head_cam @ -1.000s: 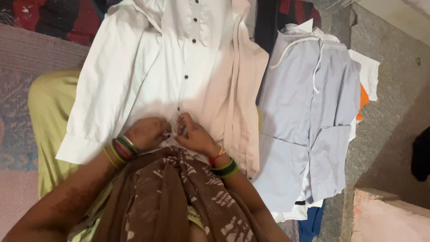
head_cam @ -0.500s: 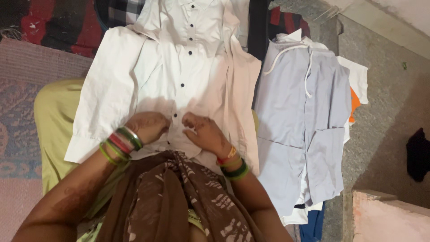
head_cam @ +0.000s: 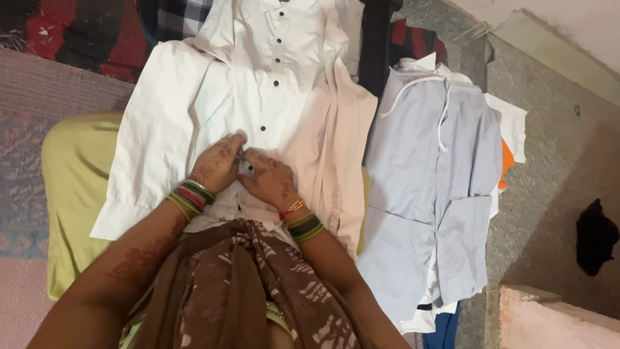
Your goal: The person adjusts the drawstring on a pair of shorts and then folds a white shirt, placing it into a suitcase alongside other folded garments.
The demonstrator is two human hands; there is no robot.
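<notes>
A white shirt [head_cam: 284,71] with dark buttons lies spread out front-up before me, sleeves folded along its sides. My left hand [head_cam: 218,163] and my right hand [head_cam: 268,178] meet at the shirt's button strip, just below the middle, fingers pinching the fabric edges together around a button. Both wrists wear coloured bangles. A brown patterned scarf [head_cam: 245,284] hangs over my lap and covers the shirt's lower hem.
A pile of folded pale grey and white garments [head_cam: 433,174] lies to the right on the grey stone floor. A yellow-green cloth [head_cam: 71,187] lies under the shirt on a woven mat. Dark and red fabrics [head_cam: 77,29] sit at the far left; a black item [head_cam: 594,236] lies far right.
Both hands have moved up the button strip, from the lowest button near the hem to a higher one, and come together again on the fabric.
</notes>
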